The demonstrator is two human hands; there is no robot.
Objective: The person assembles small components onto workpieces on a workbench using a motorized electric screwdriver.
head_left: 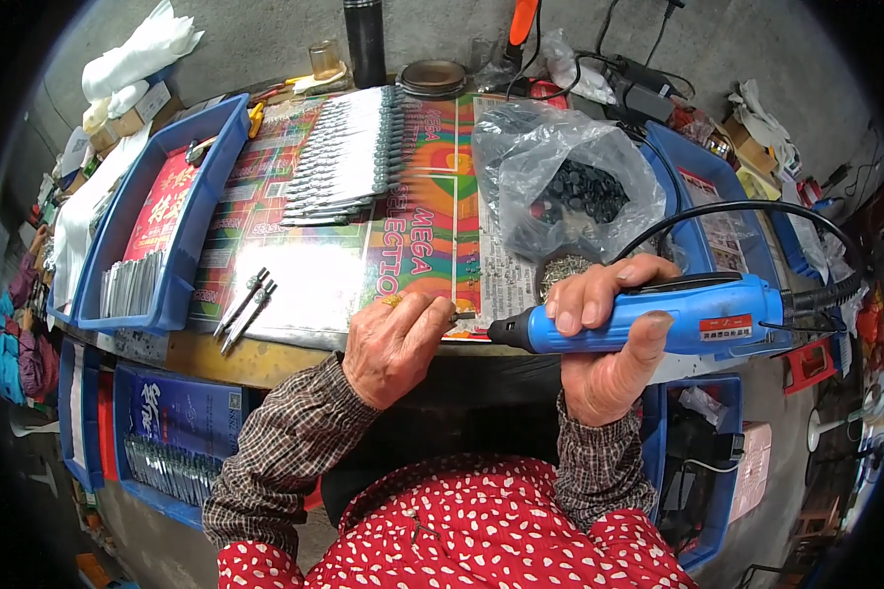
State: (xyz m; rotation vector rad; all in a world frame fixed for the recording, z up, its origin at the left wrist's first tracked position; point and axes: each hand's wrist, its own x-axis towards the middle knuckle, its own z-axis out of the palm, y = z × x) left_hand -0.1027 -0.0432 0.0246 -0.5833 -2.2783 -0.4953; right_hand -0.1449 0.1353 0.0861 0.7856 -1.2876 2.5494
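My right hand [604, 380] is wrapped round a blue electric screwdriver [697, 312], whose black nose points left. My left hand [393, 346] is closed, pinching a small part with a dark end [464, 316] that faces the screwdriver's tip. Most of that part is hidden by my fingers. Left of my hand, two slim metal rods with dark ends [248, 312] lie side by side on the table. Farther back, several similar metal pieces [349, 157] lie in a neat row.
A clear plastic bag of black parts [581, 192] and a pile of small screws [563, 267] sit at the right. Blue trays [192, 231] flank the work surface. The screwdriver's black cable [746, 206] arches over the right side. A black cylinder [365, 44] stands at the back.
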